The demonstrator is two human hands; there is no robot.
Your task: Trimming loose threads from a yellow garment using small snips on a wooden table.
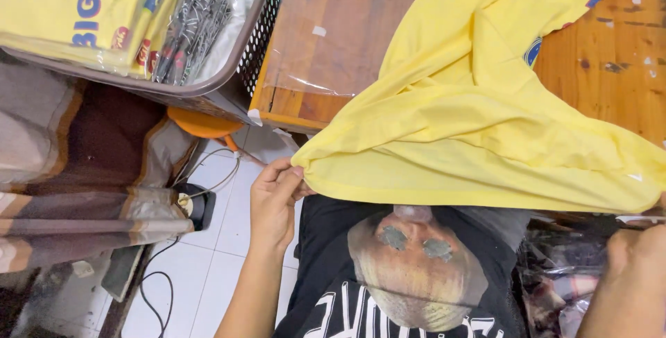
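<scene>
A yellow shirt [472,102] lies spread over the wooden table [610,61], its lower hem hanging past the near edge. My left hand [274,203] pinches the left corner of that hem below the table edge. My right hand [635,272] is at the lower right, raised under the shirt's right end; its fingers are curled, and the grip point is hidden by the frame edge and the cloth. Below the hem I see my black printed shirt [409,289].
A grey mesh basket [229,67] at the upper left holds bagged yellow garments [83,12]. A clear plastic bag [333,33] lies on the table. A striped cloth [76,171], cables and a small black device [194,205] sit over white floor tiles at the left. Bagged items [555,275] lie lower right.
</scene>
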